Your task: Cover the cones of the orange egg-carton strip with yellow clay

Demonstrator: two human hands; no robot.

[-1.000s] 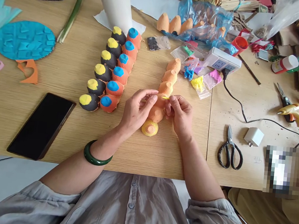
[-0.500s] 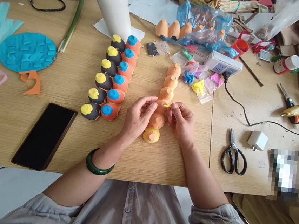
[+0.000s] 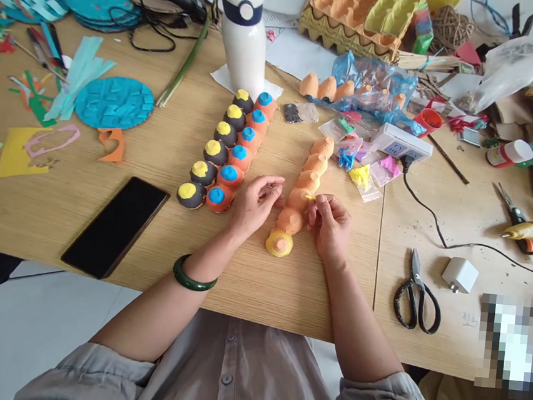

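An orange egg-carton strip (image 3: 290,220) lies on the table, its nearest cup coated in yellow clay (image 3: 279,243). My right hand (image 3: 330,222) pinches a small yellow clay piece (image 3: 311,197) at the strip's right side. Just left of the strip is my left hand (image 3: 257,202), thumb and fingertips pressed together; whether anything is between them is too small to see. Farther left stand two joined rows of cups, one black with yellow tops (image 3: 204,172), one orange with blue tops (image 3: 239,156).
A phone (image 3: 115,226) lies at left. A white bottle (image 3: 241,40) stands behind the cups. Clay bags (image 3: 365,181) and a power strip (image 3: 401,142) are beyond my right hand. Scissors (image 3: 418,293) and a white charger (image 3: 460,274) lie at right.
The view has shifted, showing more of the table's left and back. My left hand has drawn slightly away from the strip; my right hand still pinches the yellow piece.
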